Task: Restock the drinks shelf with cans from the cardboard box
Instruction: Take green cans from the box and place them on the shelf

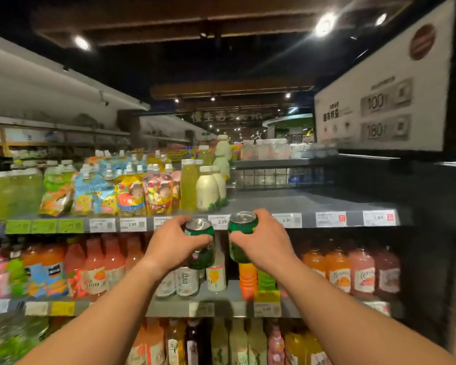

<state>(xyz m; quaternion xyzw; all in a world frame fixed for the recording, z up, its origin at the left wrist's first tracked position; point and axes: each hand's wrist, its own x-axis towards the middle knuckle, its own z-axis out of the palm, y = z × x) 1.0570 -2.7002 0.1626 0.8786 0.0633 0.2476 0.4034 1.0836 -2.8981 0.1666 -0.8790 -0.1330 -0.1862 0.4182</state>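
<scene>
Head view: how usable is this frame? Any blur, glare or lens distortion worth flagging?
Head view: wide-angle bending curves the grey metal shelf edge; motion blur smears the left-side bottles and price tags; ceiling spotlights flare with streaks; the aisle behind is dim. The two green aluminium cans, one in the left hand, one in the right hand, stay fairly sharp.

Dim shop aisle: dark ceiling (pixel 221 56) with wood beams (pixel 232 88), bright spotlights (pixel 325 23), white sign panel (pixel 382 101) right, blurred wall shelving (pixel 50 133) far left.
</scene>
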